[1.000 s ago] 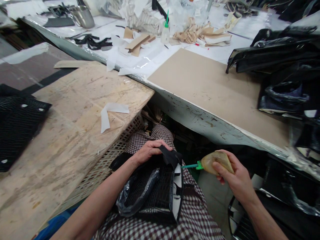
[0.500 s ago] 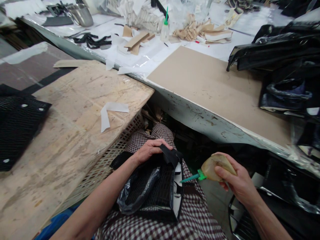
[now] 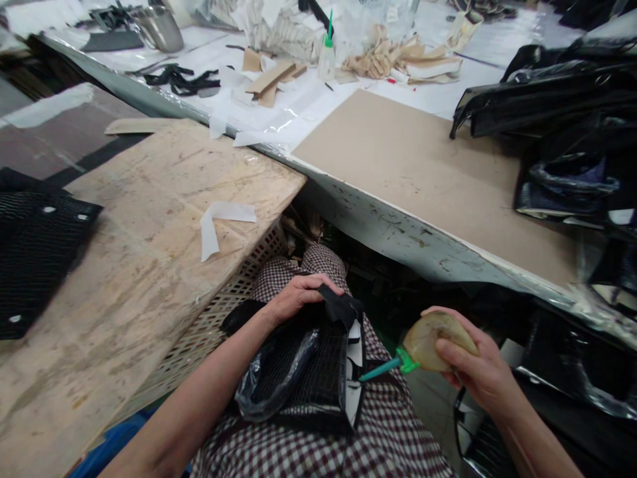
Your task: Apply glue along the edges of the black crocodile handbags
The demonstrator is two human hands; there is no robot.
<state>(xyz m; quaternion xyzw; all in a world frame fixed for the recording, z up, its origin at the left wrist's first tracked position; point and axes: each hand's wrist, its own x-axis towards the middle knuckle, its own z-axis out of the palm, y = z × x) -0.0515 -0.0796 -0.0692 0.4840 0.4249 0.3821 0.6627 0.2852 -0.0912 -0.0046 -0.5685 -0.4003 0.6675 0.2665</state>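
A black crocodile-textured handbag (image 3: 318, 378) lies across my lap, its plastic-wrapped handle (image 3: 279, 392) folded over the front. Its side edge shows a white strip (image 3: 353, 388). My left hand (image 3: 303, 292) is closed on the bag's far end, by a folded-back black flap (image 3: 341, 307); part of its fingers is hidden. In my right hand (image 3: 468, 352) is a yellowish squeeze glue bottle (image 3: 430, 342) with a green nozzle. The nozzle tip points left and down at the white strip, touching it or very close.
On the left stands a stained wooden board (image 3: 149, 265) with a bent white paper strip (image 3: 213, 226) and a black textured panel (image 3: 40, 245). Ahead, a white table bears brown cardboard (image 3: 423, 172), another glue bottle (image 3: 326, 60) and black bags (image 3: 557, 113). More bags (image 3: 572, 392) lie low right.
The glue bottle in my right hand has shifted slightly, its nozzle tip moving down along the white strip. My left hand keeps its hold on the handbag.
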